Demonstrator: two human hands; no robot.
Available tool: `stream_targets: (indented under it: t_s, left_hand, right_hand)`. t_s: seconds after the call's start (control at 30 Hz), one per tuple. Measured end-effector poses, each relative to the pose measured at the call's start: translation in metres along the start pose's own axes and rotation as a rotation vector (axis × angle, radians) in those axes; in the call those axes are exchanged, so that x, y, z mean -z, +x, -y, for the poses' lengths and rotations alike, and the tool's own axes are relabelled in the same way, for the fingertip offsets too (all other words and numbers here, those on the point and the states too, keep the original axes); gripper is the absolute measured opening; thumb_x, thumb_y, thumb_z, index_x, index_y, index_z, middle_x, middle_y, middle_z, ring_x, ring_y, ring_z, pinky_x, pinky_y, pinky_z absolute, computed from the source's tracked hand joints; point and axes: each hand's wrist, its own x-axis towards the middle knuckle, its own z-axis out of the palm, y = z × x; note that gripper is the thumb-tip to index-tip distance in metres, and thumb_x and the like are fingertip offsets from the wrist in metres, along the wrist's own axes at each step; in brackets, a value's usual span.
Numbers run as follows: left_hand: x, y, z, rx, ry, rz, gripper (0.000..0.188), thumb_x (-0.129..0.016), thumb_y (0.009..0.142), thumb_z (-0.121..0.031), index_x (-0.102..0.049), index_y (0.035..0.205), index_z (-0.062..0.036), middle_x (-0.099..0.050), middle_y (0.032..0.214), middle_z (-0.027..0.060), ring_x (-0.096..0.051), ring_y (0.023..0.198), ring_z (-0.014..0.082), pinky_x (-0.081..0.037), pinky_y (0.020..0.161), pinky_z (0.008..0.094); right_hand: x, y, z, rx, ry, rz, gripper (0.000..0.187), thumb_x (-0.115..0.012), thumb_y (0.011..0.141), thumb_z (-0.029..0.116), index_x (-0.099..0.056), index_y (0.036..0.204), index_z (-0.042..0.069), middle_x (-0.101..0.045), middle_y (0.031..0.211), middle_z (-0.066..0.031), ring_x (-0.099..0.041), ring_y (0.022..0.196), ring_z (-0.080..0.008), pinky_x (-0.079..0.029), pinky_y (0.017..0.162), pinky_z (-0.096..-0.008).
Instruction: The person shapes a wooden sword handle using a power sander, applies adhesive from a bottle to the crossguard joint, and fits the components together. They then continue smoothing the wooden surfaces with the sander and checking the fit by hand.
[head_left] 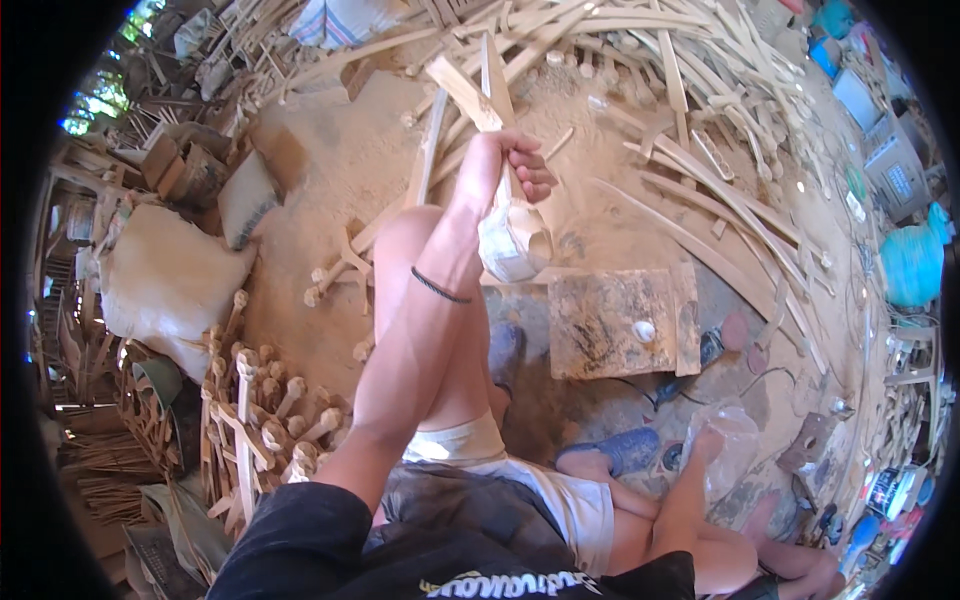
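My left hand (515, 168) is raised ahead of me with its fingers curled round a pale wooden piece (465, 92). Its squared end sticks out above the fist. Just below the fist is a whitish, rounded form (508, 243) with an open, tan hollow on its right side; whether it joins the wood is hidden. Low on the right, my right hand (707, 442) reaches down to a clear plastic bag (735, 440) on the ground. Its fingers are too small and blurred to make out. A stained wooden block (605, 325) with a small white lump (643, 330) on it lies between my hands.
Long wooden strips (700, 200) are heaped ahead and to the right. Knob-ended wooden pieces (270, 410) pile up beside my left leg. A dusty sack (165, 275) lies farther left. A blue slipper (628, 450) and a dark power tool (712, 345) are near the block.
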Motion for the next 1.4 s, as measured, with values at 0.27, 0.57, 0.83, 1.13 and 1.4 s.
stream_targets:
  t_s: [0.27,0.57,0.83,1.13,1.4]
  left_hand:
    - [0.006,-0.017,-0.006,0.071,-0.161,0.033,0.038,-0.055,0.090,-0.006,-0.034,0.061,-0.0184,-0.038,0.055,-0.0038,-0.036,0.048,0.0087,-0.038,0.043,0.0237]
    - [0.001,-0.028,-0.007,0.009,-0.327,0.190,0.037,-0.050,0.092,0.003,-0.036,0.062,-0.0144,-0.040,0.058,-0.0034,-0.038,0.050,0.0069,-0.041,0.046,0.0205]
    - [-0.009,-0.042,-0.015,0.027,-0.469,0.328,0.032,-0.051,0.090,-0.001,-0.038,0.062,-0.0122,-0.043,0.060,-0.0014,-0.043,0.052,0.0092,-0.046,0.050,0.0224]
    - [0.000,-0.033,0.008,-0.281,0.352,-0.186,0.024,-0.058,0.083,-0.005,-0.045,0.064,-0.0119,-0.043,0.056,0.0001,-0.041,0.047,0.0126,-0.038,0.046,0.0303]
    - [-0.021,-0.059,0.019,-0.697,0.872,-0.462,0.011,-0.067,0.081,-0.010,-0.060,0.082,-0.0021,-0.056,0.062,0.0015,-0.051,0.049,0.0095,-0.041,0.047,0.0287]
  right_hand:
    - [0.003,-0.024,0.029,-0.056,-0.014,0.042,0.043,-0.068,0.091,0.037,-0.077,0.101,-0.004,-0.073,0.105,-0.0292,-0.072,0.100,-0.0462,-0.056,0.090,-0.0528]
    - [-0.002,-0.014,0.017,-0.035,0.019,-0.015,0.042,-0.062,0.093,0.034,-0.075,0.096,-0.005,-0.073,0.100,-0.0292,-0.070,0.100,-0.0481,-0.055,0.090,-0.0559]
    - [-0.015,0.043,-0.040,0.098,-0.207,-0.016,0.038,-0.057,0.095,0.031,-0.078,0.099,-0.001,-0.073,0.110,-0.0268,-0.073,0.101,-0.0420,-0.057,0.089,-0.0527]
    - [-0.024,0.021,-0.022,0.213,-0.264,0.071,0.038,-0.063,0.092,0.034,-0.078,0.101,0.000,-0.074,0.107,-0.0280,-0.072,0.104,-0.0423,-0.056,0.091,-0.0521]
    - [0.007,-0.039,0.029,-0.224,0.027,0.100,0.034,-0.065,0.090,0.025,-0.076,0.106,-0.003,-0.072,0.118,-0.0284,-0.070,0.111,-0.0425,-0.056,0.097,-0.0502]
